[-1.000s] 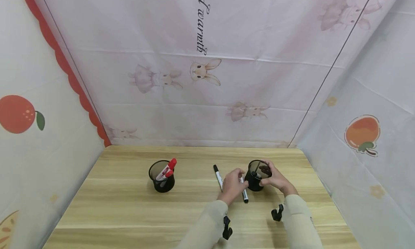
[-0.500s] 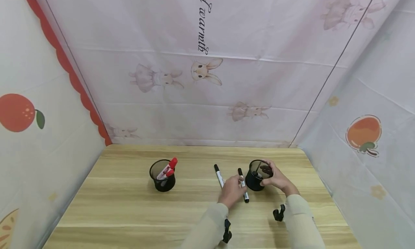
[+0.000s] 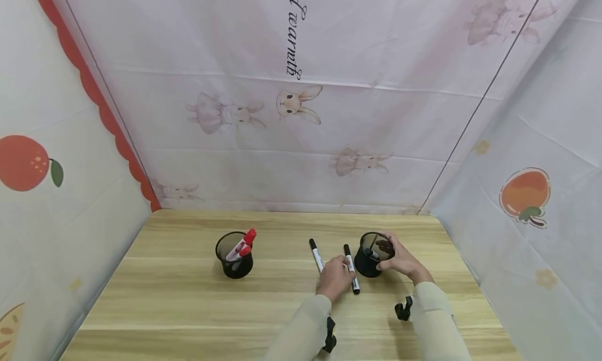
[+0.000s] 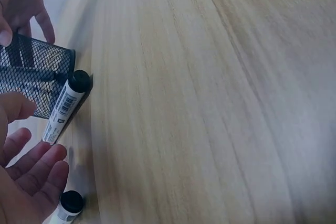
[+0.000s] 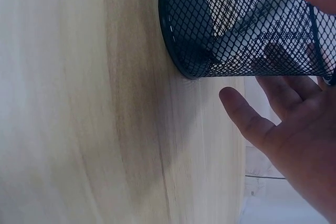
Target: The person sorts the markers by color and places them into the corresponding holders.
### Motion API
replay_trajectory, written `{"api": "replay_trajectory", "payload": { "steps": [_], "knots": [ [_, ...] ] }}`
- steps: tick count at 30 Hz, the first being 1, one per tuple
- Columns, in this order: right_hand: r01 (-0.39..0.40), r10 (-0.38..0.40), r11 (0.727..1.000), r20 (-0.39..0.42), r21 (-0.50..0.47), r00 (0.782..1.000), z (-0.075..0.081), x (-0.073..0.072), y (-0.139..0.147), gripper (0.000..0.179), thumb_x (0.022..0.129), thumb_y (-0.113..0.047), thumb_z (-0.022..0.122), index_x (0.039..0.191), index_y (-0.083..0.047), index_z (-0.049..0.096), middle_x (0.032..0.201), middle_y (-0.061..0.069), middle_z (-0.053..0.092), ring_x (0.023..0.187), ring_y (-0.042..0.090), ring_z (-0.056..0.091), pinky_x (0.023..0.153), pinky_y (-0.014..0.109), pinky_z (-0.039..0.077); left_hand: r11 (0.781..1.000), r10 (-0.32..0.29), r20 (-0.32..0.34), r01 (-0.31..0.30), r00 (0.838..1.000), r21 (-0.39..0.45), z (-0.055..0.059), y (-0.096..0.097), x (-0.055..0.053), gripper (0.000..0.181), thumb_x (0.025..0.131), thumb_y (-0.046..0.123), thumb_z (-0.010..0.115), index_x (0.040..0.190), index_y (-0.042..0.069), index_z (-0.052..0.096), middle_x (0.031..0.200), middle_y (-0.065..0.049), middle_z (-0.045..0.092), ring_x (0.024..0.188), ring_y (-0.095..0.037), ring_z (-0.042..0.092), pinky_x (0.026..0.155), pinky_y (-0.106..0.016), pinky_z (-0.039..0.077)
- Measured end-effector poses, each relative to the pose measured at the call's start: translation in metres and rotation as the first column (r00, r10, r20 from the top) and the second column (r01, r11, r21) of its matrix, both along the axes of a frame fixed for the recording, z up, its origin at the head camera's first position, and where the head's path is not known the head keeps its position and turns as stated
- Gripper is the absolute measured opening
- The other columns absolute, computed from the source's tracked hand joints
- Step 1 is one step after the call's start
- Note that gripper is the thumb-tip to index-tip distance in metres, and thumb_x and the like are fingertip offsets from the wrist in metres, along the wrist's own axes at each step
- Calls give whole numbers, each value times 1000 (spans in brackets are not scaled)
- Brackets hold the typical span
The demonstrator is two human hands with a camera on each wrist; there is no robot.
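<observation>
My left hand [image 3: 335, 278] is low over the table, fingertips right at a white marker with black ends [image 3: 350, 272]. In the left wrist view, the thumb and bent fingers lie on either side of that marker [image 4: 64, 107], spread apart. A second such marker [image 3: 316, 254] lies to its left, its near end covered by the hand. To the right, my right hand [image 3: 402, 260] grips a black mesh pen cup [image 3: 368, 264] from its right side, thumb near the rim. The cup stands upright, with a dark-ended marker visible through its mesh [image 5: 247, 30].
Another black mesh pen cup [image 3: 237, 269] stands on the left of the wooden table [image 3: 188, 309], with red-capped markers [image 3: 244, 243] leaning in it. Printed cloth walls [image 3: 263, 178] enclose the table at the back and both sides.
My left hand has shifted slightly down and away from the cup, uncovering the black cap of the right marker. My right hand and the cup have stayed in place.
</observation>
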State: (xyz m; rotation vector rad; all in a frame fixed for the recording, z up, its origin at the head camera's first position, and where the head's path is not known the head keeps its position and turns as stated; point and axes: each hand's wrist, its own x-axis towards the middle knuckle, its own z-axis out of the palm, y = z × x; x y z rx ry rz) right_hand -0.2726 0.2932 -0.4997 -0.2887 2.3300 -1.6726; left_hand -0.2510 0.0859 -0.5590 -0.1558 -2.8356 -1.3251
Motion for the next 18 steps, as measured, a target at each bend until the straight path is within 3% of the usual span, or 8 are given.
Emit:
{"api": "replay_trajectory", "payload": {
  "steps": [3, 7, 13, 18],
  "knots": [
    [9, -9, 1000, 4, 1, 1000, 1, 2, -1, 93, 61, 8, 74, 139, 3, 24, 135, 35, 33, 125, 49, 29, 101, 63, 17, 999, -12, -26, 11, 1000, -46, -2, 2, 0, 27, 73, 19, 74, 98, 12, 67, 84, 1, 62, 64, -11, 49, 53, -27, 42],
    [14, -14, 1000, 14, 0, 1000, 0, 2, 1, 93, 61, 9, 73, 140, 2, 24, 136, 35, 32, 125, 49, 29, 100, 64, 18, 985, -88, -70, 77, 994, -154, -4, 6, 1, 31, 73, 19, 74, 103, 14, 68, 86, -1, 59, 65, -11, 50, 52, -27, 43],
    [7, -7, 1000, 15, -9, 1000, -1, 1, 3, 94, 60, 9, 73, 140, 2, 23, 136, 35, 32, 125, 49, 28, 100, 63, 19, 950, -189, -62, 167, 980, -263, -7, 11, 0, 34, 73, 21, 74, 107, 18, 70, 85, -2, 54, 64, -10, 47, 51, -26, 41],
    [17, -17, 1000, -4, 19, 1000, -8, -3, 4, 95, 60, 9, 75, 140, -2, 25, 134, 31, 36, 121, 46, 33, 99, 60, 22, 936, -210, -49, 186, 977, -298, -13, 8, -1, 29, 76, 25, 73, 104, 18, 72, 84, -1, 52, 68, -11, 48, 52, -25, 41]
  ]
}}
